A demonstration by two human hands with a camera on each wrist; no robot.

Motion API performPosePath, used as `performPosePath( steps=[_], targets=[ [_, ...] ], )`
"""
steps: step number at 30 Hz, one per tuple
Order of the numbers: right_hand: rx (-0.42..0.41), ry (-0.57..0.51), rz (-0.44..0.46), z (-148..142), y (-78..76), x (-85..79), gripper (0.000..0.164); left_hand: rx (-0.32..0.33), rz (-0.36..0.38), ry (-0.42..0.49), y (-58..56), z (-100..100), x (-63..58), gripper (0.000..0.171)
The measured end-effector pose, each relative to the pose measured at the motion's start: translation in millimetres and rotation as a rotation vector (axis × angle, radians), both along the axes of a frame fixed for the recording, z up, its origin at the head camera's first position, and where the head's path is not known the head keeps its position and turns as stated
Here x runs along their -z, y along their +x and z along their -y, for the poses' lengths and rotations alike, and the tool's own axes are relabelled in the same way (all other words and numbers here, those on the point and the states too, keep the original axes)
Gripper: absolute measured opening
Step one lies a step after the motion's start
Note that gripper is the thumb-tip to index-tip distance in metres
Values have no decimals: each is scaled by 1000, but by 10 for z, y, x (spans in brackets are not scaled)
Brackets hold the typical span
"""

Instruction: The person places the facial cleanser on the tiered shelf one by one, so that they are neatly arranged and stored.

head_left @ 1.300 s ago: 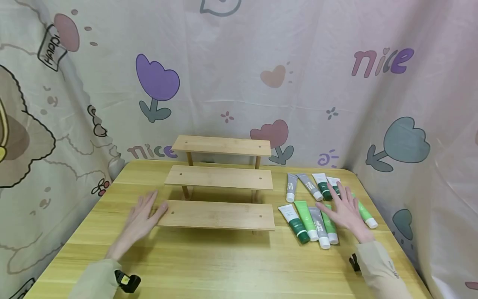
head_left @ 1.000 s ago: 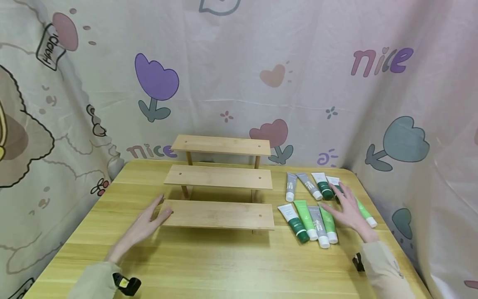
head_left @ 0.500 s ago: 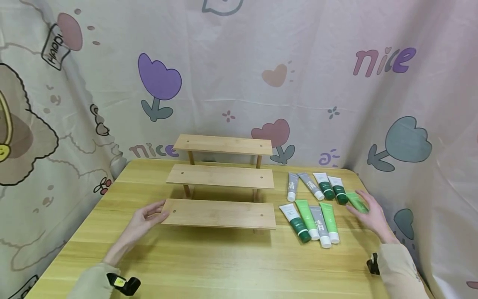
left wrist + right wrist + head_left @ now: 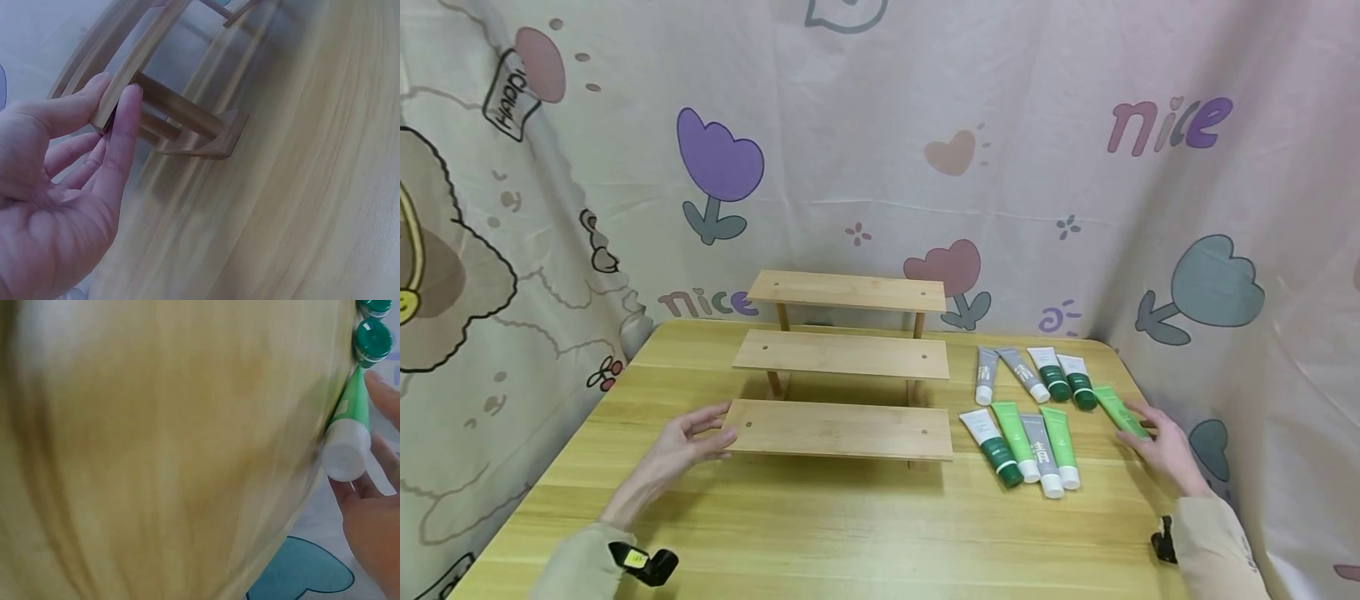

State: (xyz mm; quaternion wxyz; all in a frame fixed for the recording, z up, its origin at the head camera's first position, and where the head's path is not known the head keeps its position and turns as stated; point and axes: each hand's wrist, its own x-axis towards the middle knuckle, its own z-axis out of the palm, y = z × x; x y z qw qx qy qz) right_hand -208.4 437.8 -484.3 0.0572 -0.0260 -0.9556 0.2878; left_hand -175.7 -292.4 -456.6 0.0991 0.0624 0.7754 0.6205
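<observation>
A three-tier wooden display stand (image 4: 838,431) stands on the table. My left hand (image 4: 676,446) pinches the left end of its lowest board, with a finger and thumb on opposite faces of the board (image 4: 134,62) in the left wrist view. At the table's right side lies a green squeeze tube (image 4: 1116,407), slanted, with a white cap (image 4: 347,450). My right hand (image 4: 1171,450) has thumb and fingers curled around its cap end, which they partly hide in the head view.
Several tubes lie in two rows right of the stand: grey tubes (image 4: 986,375), white-and-green tubes (image 4: 1078,383) and green tubes (image 4: 1060,442). The wooden table (image 4: 850,533) is backed by a printed curtain (image 4: 850,125).
My right hand has moved right and nearer, from over the tubes to the cap end of the outermost green tube. My left hand has gone from spread fingers to pinching the lowest board's end.
</observation>
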Motion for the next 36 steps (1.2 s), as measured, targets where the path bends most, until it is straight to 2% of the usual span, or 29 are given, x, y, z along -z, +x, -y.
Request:
performPosePath(
  steps=[8,15,21,28,36],
  targets=[
    [-2,51,8,-31,-37,19,57,-4,24,-3,7,1,5,74],
    [96,48,32,-2,-50,23,53,7,13,24,12,-11,3,73],
    [182,36,-25,22,-70,-12,45,8,3,22,11,-19,-13,73],
    [241,29,-62,55,-98,-106,44,2,-2,28,15,-24,-12,71],
    [200,22,-134,153,-132,-252,45,-4,3,35,8,-30,-8,71]
  ],
)
